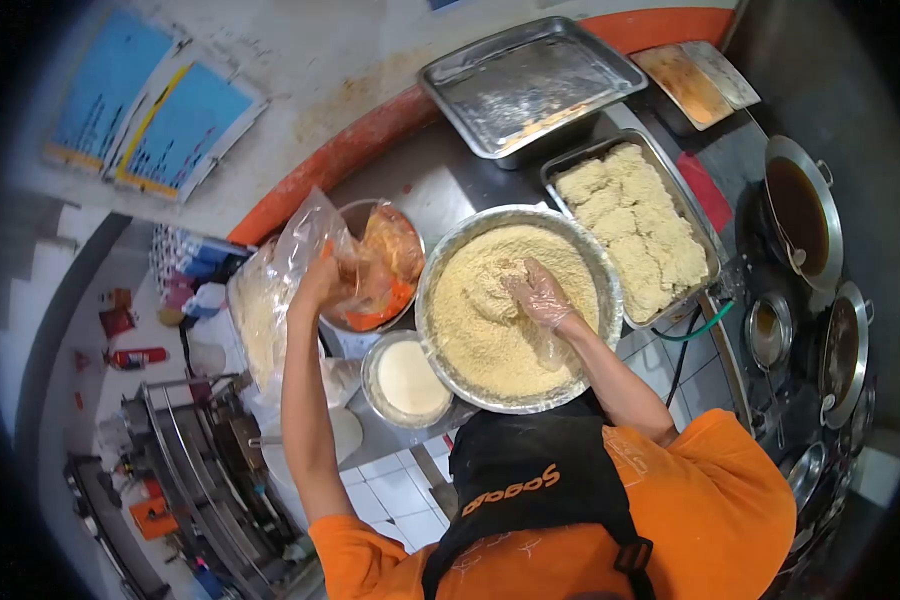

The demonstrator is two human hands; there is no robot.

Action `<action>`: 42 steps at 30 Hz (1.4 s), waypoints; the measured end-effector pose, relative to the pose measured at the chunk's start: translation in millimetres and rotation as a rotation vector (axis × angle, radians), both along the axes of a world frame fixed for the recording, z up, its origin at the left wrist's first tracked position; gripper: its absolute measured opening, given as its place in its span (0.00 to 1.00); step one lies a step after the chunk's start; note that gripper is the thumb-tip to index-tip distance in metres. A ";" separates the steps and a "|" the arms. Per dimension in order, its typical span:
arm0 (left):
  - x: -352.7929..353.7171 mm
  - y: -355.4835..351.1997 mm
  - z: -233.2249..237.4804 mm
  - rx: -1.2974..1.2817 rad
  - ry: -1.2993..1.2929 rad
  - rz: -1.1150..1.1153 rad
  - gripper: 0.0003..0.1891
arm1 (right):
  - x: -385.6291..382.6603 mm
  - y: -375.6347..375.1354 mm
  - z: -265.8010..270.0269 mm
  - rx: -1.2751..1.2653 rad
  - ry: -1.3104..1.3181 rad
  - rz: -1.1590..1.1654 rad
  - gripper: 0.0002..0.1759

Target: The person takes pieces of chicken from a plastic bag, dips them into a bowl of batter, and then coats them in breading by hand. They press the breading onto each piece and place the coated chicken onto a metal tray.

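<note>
My right hand, in a clear plastic glove, is in a wide metal basin of pale yellow crumbs. Its fingers curl at a crumb-coated lump, whose kind I cannot make out. To the left, my left hand reaches into a clear plastic bag set in a metal bowl. Film and glare hide its fingers. Orange-red marinated meat shows in that bowl. Just below stands a smaller metal bowl of creamy white liquid.
A deep tray of crumb-covered pieces stands right of the basin. Behind it lies a metal tray. Pans of brown liquid line the right side. A bag of pale crumbs sits at left, beside a metal rack.
</note>
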State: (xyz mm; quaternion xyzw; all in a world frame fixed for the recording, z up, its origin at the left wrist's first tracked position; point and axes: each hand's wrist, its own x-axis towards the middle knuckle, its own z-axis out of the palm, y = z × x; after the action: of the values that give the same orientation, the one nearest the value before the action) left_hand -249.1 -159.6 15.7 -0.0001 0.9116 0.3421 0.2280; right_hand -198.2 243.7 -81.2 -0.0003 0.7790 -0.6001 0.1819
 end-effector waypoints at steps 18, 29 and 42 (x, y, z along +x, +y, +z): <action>40.1 18.9 -29.1 0.024 0.173 0.096 0.17 | -127.9 154.1 -34.2 -0.249 -0.165 -0.614 0.26; 69.9 -8.1 13.0 0.319 0.450 0.467 0.07 | -118.9 160.5 18.9 0.833 0.295 -0.108 0.15; 127.6 129.7 32.4 0.870 0.580 0.757 0.12 | -15.1 -37.9 122.3 -0.339 0.233 0.365 0.23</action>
State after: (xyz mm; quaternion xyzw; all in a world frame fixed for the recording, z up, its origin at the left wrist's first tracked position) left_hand -121.5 -30.0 48.1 -0.1367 0.6512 0.7232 -0.1849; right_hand -213.3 205.8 41.1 -0.2402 0.6700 -0.6753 0.1933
